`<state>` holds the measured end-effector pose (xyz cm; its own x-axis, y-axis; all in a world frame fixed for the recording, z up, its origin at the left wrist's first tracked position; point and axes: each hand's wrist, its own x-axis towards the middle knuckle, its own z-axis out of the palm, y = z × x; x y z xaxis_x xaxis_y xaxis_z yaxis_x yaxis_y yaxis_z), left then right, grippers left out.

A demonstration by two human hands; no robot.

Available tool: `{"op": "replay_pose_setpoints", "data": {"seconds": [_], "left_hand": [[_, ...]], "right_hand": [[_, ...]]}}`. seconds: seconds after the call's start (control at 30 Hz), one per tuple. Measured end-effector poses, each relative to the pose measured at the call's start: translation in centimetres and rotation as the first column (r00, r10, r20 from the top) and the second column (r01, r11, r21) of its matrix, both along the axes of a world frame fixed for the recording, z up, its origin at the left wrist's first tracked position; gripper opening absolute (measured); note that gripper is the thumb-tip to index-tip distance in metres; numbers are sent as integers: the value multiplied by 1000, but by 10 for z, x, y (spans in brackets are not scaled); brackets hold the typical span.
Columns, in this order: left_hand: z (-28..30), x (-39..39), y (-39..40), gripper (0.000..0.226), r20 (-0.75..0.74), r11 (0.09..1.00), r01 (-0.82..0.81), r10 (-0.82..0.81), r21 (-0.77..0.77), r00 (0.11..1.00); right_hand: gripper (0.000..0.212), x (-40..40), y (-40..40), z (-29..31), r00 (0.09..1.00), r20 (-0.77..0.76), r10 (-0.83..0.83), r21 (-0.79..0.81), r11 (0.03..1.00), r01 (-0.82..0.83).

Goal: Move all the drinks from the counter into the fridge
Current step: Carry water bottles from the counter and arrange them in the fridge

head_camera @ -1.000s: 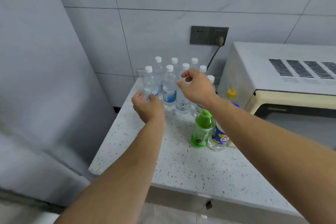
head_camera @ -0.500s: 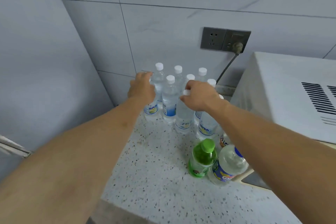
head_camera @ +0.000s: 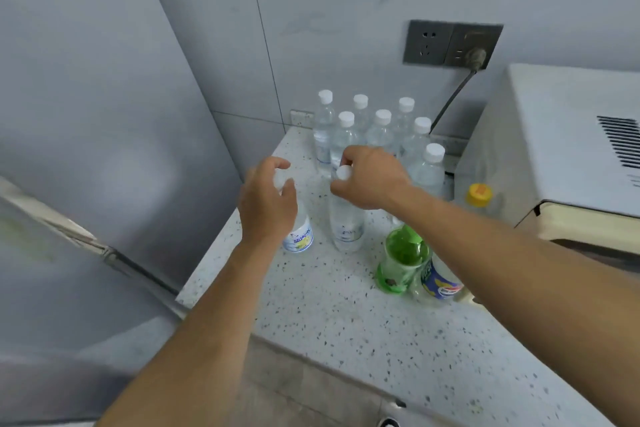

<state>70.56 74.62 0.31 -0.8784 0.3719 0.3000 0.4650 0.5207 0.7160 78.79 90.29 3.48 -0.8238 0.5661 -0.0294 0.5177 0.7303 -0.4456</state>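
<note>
Presently, beside the fridge [head_camera: 86, 135], the speckled counter [head_camera: 381, 340] carries a cluster of water bottles [head_camera: 381, 128] at its back. Nearer the counter's front edge than half a second ago, the left hand [head_camera: 266, 201] clasps the neck of a yellow-labelled bottle [head_camera: 299, 236] and the right hand [head_camera: 370, 177] pinches a clear bottle [head_camera: 346, 222] below its cap; both bottles have been drawn forward of the cluster. A green bottle [head_camera: 401, 260] stands on the counter under the right forearm.

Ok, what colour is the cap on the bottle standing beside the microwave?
Yellow-orange cap, on a mostly hidden bottle; the head view shows it.
</note>
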Motion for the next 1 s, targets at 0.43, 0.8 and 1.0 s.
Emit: {"op": "replay_pose_setpoints", "data": {"seconds": [0.43,0.8,1.0], "left_hand": [[-53,32,-61,50,223,976,162,-191,144,956],[-128,32,-78,68,561,977,104,-191,183,805],[-127,57,-93,66,546,967,81,-204,241,812]], "right_hand": [[45,54,-86,-63,903,-386,-187,-184,975,123],[77,73,-123,-149,860,-274,-430,-606,772,192],[60,83,-132,-150,842,-314,-439,-607,775,178]]}}
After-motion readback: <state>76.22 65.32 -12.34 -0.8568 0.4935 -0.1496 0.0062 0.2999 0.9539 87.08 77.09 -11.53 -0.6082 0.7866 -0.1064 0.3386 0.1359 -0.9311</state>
